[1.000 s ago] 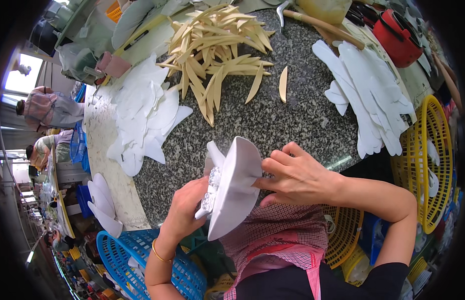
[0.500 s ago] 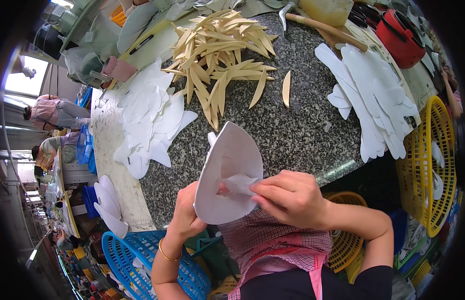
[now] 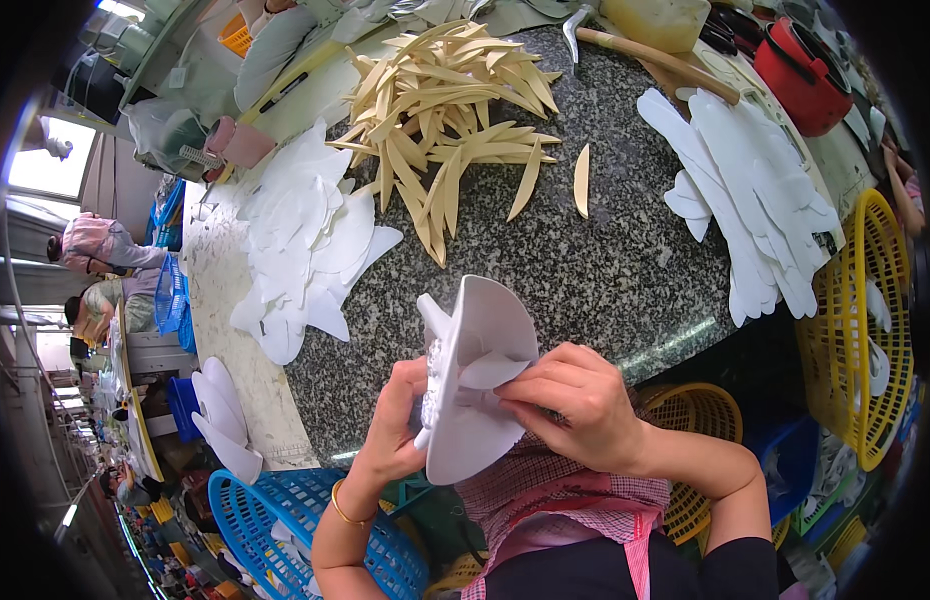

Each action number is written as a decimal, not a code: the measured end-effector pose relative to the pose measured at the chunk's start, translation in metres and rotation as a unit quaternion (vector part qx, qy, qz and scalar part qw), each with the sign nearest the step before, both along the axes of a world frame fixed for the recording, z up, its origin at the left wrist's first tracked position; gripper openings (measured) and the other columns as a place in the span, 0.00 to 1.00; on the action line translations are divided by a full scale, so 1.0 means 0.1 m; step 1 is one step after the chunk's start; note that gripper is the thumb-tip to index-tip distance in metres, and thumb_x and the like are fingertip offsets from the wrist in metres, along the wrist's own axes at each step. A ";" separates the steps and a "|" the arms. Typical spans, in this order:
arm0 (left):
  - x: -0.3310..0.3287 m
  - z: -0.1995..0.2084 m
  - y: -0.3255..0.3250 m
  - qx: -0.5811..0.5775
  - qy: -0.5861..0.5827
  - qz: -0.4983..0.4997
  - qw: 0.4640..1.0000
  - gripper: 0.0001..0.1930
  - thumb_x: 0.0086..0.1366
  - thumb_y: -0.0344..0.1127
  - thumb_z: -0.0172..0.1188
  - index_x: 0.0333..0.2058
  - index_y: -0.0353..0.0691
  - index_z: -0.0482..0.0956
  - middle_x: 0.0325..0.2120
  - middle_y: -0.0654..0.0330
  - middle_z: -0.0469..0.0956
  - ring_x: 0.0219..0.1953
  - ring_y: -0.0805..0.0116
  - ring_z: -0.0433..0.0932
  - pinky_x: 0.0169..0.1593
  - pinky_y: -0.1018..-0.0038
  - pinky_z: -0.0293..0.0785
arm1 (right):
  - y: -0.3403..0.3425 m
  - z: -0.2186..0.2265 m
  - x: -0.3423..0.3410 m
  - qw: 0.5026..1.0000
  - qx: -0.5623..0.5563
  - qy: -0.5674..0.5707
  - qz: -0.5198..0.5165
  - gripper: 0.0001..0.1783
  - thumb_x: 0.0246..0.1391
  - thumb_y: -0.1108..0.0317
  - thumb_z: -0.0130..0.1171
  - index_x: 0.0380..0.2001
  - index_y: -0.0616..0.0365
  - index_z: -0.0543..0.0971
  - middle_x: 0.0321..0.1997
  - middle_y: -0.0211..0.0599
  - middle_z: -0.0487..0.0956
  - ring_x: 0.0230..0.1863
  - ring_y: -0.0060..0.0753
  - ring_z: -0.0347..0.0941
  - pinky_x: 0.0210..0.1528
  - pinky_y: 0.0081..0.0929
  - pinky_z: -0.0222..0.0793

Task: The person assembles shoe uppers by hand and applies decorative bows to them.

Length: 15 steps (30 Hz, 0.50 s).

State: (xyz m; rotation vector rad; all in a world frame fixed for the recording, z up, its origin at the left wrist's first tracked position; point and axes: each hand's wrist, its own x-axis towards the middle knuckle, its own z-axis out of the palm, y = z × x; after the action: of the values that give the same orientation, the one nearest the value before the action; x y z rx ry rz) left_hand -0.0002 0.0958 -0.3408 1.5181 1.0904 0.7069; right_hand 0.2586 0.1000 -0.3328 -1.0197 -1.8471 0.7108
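Held up over the near edge of the stone table is a white curved piece, broad and stiff-looking, with a peg-like stub and bumpy texture on its left side. My left hand grips it from behind at the left; some fingers are hidden by it. My right hand pinches a thin white flap against the hollow inner side. Whether the flap is separate or joined to the curved piece, I cannot tell. Beyond my hands lies a heap of tan crescent-shaped strips, with one strip lying apart.
White flat cut pieces are piled at the left, long white pieces at the right. A hammer and a red pot sit at the far right. Blue and yellow baskets flank the granite top.
The white curved piece has come lower and turned, so more of its bumpy left side shows. The thin flap is now pressed further inside, and both hands have shifted slightly.
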 end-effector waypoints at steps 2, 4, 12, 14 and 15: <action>-0.01 -0.05 -0.01 -0.012 -0.013 0.002 1.000 0.24 0.61 0.27 0.63 0.56 0.34 0.68 0.48 0.51 0.79 0.46 0.59 0.80 0.52 0.68 0.72 | -0.01 0.01 0.01 1.000 0.000 -0.007 0.002 0.11 0.44 0.72 0.74 0.34 0.54 0.86 0.36 0.30 0.85 0.35 0.31 0.79 0.36 0.28 0.70; -0.07 -0.11 -0.03 -0.023 -0.024 0.004 0.999 0.25 0.61 0.28 0.64 0.56 0.34 0.67 0.48 0.51 0.78 0.45 0.59 0.79 0.51 0.67 0.72 | -0.02 0.01 0.02 1.000 0.001 -0.011 0.004 0.11 0.44 0.72 0.74 0.34 0.53 0.86 0.36 0.29 0.85 0.37 0.30 0.80 0.36 0.27 0.68; -0.08 -0.12 -0.08 -0.002 0.080 -0.016 0.997 0.27 0.53 0.34 0.69 0.53 0.43 0.73 0.49 0.50 0.78 0.45 0.48 0.75 0.49 0.59 0.69 | -0.11 -0.11 0.05 0.997 0.061 -0.054 0.015 0.08 0.46 0.70 0.69 0.32 0.49 0.84 0.40 0.23 0.86 0.45 0.22 0.82 0.42 0.25 0.66; -0.03 -0.06 -0.09 -0.007 0.081 -0.008 0.997 0.27 0.53 0.35 0.70 0.52 0.42 0.73 0.49 0.50 0.78 0.45 0.48 0.75 0.49 0.59 0.69 | -0.12 -0.13 0.06 0.996 0.064 -0.055 0.018 0.08 0.46 0.71 0.69 0.32 0.49 0.84 0.40 0.22 0.86 0.45 0.21 0.82 0.42 0.25 0.66; -0.01 -0.03 -0.08 -0.009 0.080 0.002 0.997 0.27 0.52 0.35 0.70 0.52 0.42 0.74 0.49 0.51 0.78 0.45 0.48 0.75 0.49 0.60 0.69 | -0.11 -0.13 0.06 0.996 0.069 -0.057 0.021 0.08 0.46 0.71 0.69 0.32 0.48 0.84 0.40 0.22 0.86 0.45 0.21 0.82 0.43 0.25 0.66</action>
State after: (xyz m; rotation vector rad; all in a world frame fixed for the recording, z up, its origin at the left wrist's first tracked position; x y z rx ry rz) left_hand -0.0008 0.0879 -0.3438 1.5789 1.2164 0.5840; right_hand 0.2648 0.0887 -0.3460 -0.9507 -1.9919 0.5507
